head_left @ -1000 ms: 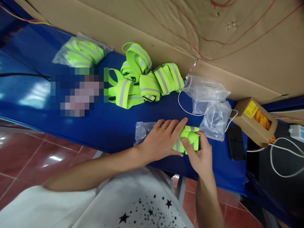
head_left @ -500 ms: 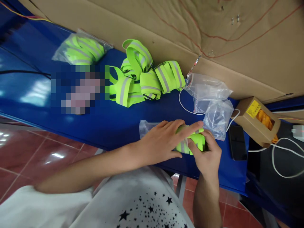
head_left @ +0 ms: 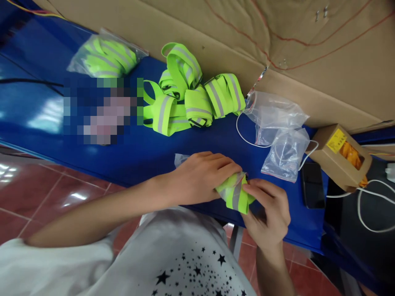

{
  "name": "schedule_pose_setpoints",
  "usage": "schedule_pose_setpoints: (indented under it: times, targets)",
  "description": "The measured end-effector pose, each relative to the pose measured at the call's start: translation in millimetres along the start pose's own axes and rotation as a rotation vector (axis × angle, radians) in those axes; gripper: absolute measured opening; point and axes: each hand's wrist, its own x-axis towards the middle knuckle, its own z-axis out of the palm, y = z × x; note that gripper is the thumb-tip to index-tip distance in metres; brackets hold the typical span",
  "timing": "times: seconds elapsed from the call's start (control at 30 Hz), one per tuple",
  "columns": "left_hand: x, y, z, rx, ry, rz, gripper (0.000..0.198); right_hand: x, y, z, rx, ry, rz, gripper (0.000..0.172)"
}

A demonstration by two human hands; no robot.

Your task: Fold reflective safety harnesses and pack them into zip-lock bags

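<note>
My left hand (head_left: pixel 207 177) is closed around a clear plastic bag (head_left: pixel 181 160), whose end sticks out to the left past my knuckles. A folded neon-yellow reflective strap (head_left: pixel 236 195) with a grey stripe lies partly inside the bag's mouth. My right hand (head_left: pixel 269 209) pinches the strap's right end between thumb and fingers. Left fingertips are mostly hidden under the bag. Beyond my hands, several more rolled reflective straps (head_left: pixel 198 107) lie in a heap. A filled bag of the same straps (head_left: pixel 108 57) rests at the far left.
Clear zip bags (head_left: pixel 285 154) lie on the blue table (head_left: pixel 129 152), a white cable looping around them. To their right are a black phone (head_left: pixel 312 185) and a cardboard box (head_left: pixel 339 158) with orange contents. A cardboard wall (head_left: pixel 216 41) backs the table. One patch is pixelated.
The strap has tilted, its right end now lower and more exposed. My left hand has drawn slightly left, its index finger no longer stretched over the strap. My right hand has moved slightly down.
</note>
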Motion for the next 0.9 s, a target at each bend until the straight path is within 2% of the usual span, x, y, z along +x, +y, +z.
schedule_pose_setpoints:
  times: [0.07, 0.17, 0.33, 0.4, 0.5, 0.6, 0.73, 0.9]
  targets:
    - [-0.2, -0.9, 2.0, 0.066, 0.06, 0.013, 0.018, -1.7, -2.6, 1.3, 0.034, -0.014, 0.013, 0.064]
    - [1.3, 0.9, 7.6, 0.069, 0.074, 0.058, 0.015, -2.6, -2.5, 6.4, 0.091, -0.03, 0.028, 0.061]
    - [2.6, 7.5, 18.6, 0.068, 0.021, 0.027, 0.006, 2.5, 4.2, 17.8, 0.086, -0.002, 0.155, 0.033]
    - [0.7, 8.0, 20.4, 0.038, 0.021, -0.026, 0.004, 3.8, 5.0, 15.7, 0.098, -0.074, 0.205, 0.031]
    - [-3.5, 8.7, 18.2, -0.024, 0.047, -0.133, 0.016, 2.4, 1.8, 6.7, 0.143, -0.259, 0.216, 0.046]
    - [-5.5, 15.0, 14.1, -0.057, 0.006, -0.178, 0.014, 0.9, -3.4, 2.8, 0.227, -0.437, 0.181, 0.056]
    - [-4.5, 28.3, 11.3, -0.091, -0.078, -0.205, 0.029, 7.1, -4.3, 7.9, 0.375, -0.564, 0.197, 0.034]
    - [-5.1, 34.1, -4.4, -0.423, -0.02, -0.36, 0.032, 21.9, 0.8, 2.0, 0.41, -0.557, 0.125, 0.018]
